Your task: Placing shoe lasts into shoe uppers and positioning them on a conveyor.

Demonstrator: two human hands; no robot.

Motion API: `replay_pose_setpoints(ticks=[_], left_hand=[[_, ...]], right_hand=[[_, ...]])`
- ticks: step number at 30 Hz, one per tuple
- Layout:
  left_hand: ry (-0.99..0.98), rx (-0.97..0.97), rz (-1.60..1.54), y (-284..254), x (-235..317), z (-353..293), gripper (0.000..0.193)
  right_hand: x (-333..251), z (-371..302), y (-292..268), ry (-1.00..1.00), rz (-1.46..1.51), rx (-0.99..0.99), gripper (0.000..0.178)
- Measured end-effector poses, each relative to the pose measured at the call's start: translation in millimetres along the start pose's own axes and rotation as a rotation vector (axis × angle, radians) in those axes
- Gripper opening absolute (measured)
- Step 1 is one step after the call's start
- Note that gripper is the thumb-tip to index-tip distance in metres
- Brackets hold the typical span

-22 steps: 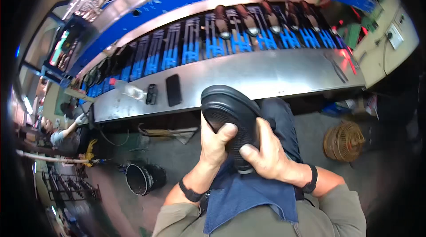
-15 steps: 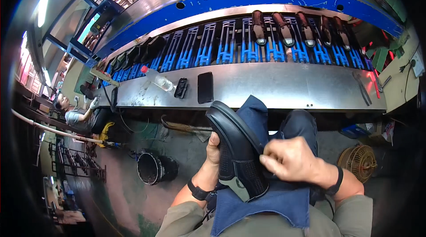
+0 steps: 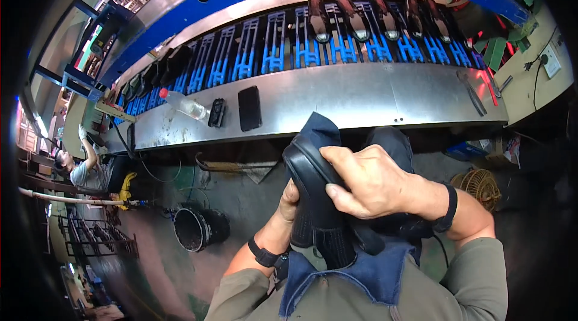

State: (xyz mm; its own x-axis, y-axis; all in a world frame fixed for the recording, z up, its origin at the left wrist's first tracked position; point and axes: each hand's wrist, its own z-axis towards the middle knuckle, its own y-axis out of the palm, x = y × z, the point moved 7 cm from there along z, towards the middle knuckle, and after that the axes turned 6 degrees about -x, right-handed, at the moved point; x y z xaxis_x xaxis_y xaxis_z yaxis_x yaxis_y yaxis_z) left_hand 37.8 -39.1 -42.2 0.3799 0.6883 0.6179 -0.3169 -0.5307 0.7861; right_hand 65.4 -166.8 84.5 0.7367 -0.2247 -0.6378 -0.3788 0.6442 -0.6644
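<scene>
Right hand (image 3: 373,181) had moved up the black shoe (image 3: 313,206) toward its toe (image 3: 294,152), where it pinched the edge, while the left hand (image 3: 285,209) clamped the left side, the long axis running from the blue apron (image 3: 388,270) toward the counter (image 3: 355,98).

A head-worn fisheye looks down at the shoe (image 3: 314,208).

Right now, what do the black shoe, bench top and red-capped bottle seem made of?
Black shoe: perhaps leather or imitation, by its smooth, soft sheen.
Bench top: likely steel, grey with blurred reflections.
Red-capped bottle: probably plastic, glossy and transparent.
</scene>
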Motion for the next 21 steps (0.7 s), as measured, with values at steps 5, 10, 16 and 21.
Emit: replay_pose_setpoints(ticks=[5,10,16,21], left_hand=[[-0.077,0.146,0.024,-10.7,-14.4,1.6,0.095],[-0.221,0.249,0.002,-30.4,-20.1,18.7,0.082],[-0.137,0.355,0.137,-17.2,-2.6,24.4,0.046],[-0.463,0.181,0.771,-47.5,-1.5,-28.3,0.041]], right_hand=[[8.6,-32.4,19.4,0.171,-0.153,0.1,0.071],[-8.2,-108.8,55.5,0.234,-0.201,-0.087,0.078],[-12.4,-84.5,44.1,-0.282,-0.249,0.067,0.076],[-0.5,-46.7,-3.2,-0.17,0.138,0.281,0.093]])
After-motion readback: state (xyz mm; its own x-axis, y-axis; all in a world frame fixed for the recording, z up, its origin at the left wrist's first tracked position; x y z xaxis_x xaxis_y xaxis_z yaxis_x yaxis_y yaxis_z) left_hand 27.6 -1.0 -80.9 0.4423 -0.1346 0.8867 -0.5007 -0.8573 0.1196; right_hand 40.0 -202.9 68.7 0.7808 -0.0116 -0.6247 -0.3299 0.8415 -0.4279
